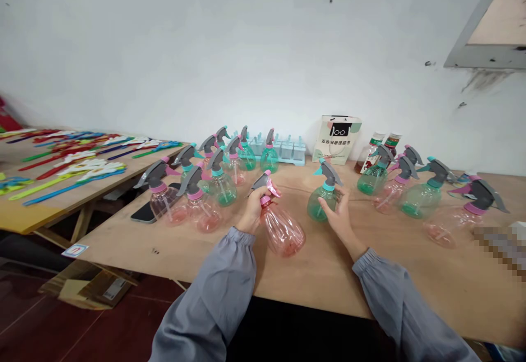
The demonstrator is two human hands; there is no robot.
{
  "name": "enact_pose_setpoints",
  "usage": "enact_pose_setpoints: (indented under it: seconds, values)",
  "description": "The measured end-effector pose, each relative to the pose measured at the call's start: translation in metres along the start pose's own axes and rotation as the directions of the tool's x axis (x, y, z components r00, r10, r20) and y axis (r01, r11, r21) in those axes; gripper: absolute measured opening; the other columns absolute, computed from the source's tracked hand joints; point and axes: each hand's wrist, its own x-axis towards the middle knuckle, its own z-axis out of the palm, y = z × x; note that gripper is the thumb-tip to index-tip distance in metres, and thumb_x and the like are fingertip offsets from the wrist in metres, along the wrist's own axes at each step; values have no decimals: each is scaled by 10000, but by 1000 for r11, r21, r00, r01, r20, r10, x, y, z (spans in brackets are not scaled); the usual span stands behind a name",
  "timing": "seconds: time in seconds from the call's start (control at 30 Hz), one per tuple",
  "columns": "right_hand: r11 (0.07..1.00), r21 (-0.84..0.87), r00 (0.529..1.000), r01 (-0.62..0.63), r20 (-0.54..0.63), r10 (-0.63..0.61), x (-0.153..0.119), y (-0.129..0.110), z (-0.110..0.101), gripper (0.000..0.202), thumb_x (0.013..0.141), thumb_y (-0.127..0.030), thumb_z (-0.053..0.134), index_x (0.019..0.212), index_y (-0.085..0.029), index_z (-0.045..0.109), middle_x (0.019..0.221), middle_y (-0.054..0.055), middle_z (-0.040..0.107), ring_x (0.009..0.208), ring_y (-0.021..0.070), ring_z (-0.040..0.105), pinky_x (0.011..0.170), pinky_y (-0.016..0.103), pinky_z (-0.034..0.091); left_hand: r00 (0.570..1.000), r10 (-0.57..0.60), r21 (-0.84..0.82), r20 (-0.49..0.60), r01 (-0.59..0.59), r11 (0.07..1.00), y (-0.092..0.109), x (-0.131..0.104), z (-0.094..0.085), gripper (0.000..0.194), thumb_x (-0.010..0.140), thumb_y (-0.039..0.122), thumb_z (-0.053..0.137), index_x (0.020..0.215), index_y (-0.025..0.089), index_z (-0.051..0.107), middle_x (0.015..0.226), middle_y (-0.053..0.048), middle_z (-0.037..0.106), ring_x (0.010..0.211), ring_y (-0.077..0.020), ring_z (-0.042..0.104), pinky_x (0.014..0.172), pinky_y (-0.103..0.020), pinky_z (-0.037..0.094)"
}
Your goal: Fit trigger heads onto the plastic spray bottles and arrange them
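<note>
My left hand [250, 208] is closed around the neck and trigger head of a clear pink spray bottle [284, 230], which tilts with its base toward the right. My right hand [340, 217] grips the side of a green spray bottle [315, 203] with a turquoise collar and grey head; the thumb lies across its front, and some fingers are hidden behind it. To the left stand several pink and green spray bottles, among them a pink one [205, 211] and a green one [224, 187]. More stand on the right, such as a green bottle [421, 195] and a pink bottle [452, 225].
Along the white wall are a light-blue rack [287, 153], a printed paper bag [337, 140] and two labelled bottles [367, 156]. A phone [143, 213] lies at the wooden table's left. Colourful flower-topped sticks [78, 159] cover another table; a cardboard box [96, 291] sits below.
</note>
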Motion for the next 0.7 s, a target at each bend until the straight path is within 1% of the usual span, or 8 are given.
enact_pose_setpoints:
  seconds: [0.1,0.23,0.33,0.43,0.5,0.6,0.67,0.7]
  values:
    - [1000,-10,1000,11,-10,-11,0,0,0,617,772,-514,743,1234,-236,444,1297,136,556,1208,276,570,1076,526,446,999,-8,12,40,8,1000,0,0,0,120,531,202,569,634,166,620,638,-32,664,724,-188,690,526,-215,487]
    - [1000,-18,1000,18,-8,-19,0,-3,0,602,789,-523,728,1228,-224,445,1276,139,570,1189,267,580,1069,510,453,992,-31,12,121,30,999,2,-5,6,250,552,200,616,787,152,687,829,-72,743,892,-244,716,535,-220,475]
    - [1000,-24,1000,-3,6,3,-1,-4,0,596,807,-543,707,1234,-226,439,1271,139,580,1181,259,585,1058,497,466,995,-42,9,90,41,999,3,-8,8,279,574,221,656,841,150,697,876,-77,752,900,-243,722,500,-200,452]
    - [1000,-24,1000,-12,8,12,-1,-4,0,611,797,-547,719,1236,-225,440,1275,139,579,1182,260,587,1055,501,472,998,-56,2,37,56,998,3,-8,7,200,561,227,646,746,153,658,789,-60,736,767,-202,715,428,-172,395]
    - [1000,-20,1000,-3,2,3,-1,-3,0,611,792,-537,728,1235,-226,444,1268,135,580,1177,260,589,1057,504,472,999,-35,-4,8,35,999,3,-6,5,150,542,226,628,673,155,621,739,-53,721,720,-184,701,417,-164,385]
    - [1000,-13,1000,15,0,-15,-1,-4,0,600,798,-523,724,1242,-227,450,1264,133,581,1179,260,585,1060,503,470,1000,-5,18,-13,5,1000,2,-3,2,171,544,244,630,692,159,644,766,-60,732,783,-209,706,430,-179,404]
    - [1000,-10,1000,17,-3,-17,-1,-5,0,598,797,-525,721,1241,-229,453,1259,132,582,1182,263,582,1060,507,468,998,58,47,-3,-58,997,1,1,1,229,569,253,660,781,170,690,841,-60,752,876,-235,709,493,-209,458]
    - [1000,-10,1000,13,-5,-13,-1,-6,0,600,795,-527,721,1241,-229,453,1256,132,582,1183,265,581,1062,510,466,994,109,63,-1,-109,992,0,2,0,259,584,252,682,833,184,708,875,-51,758,926,-243,706,553,-228,495]
